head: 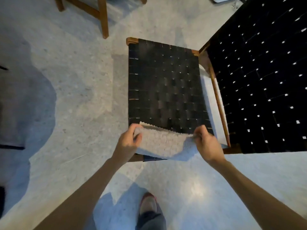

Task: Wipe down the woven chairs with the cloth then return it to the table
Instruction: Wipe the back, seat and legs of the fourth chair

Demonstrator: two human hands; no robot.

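A grey textured cloth (pixel 163 144) is stretched between my two hands over the near edge of a black woven chair seat (pixel 166 87). My left hand (pixel 128 141) pinches the cloth's left corner. My right hand (pixel 206 143) pinches its right corner. The cloth sags in the middle and covers the seat's front edge. The chair's black woven backrest (pixel 262 77) rises at the right in a wooden frame (pixel 219 103).
Wooden legs of another piece of furniture (pixel 103 17) stand at the top left on the speckled floor (pixel 74 90). My foot (pixel 148 205) is on the floor below the chair. Dark objects sit at the left frame edge.
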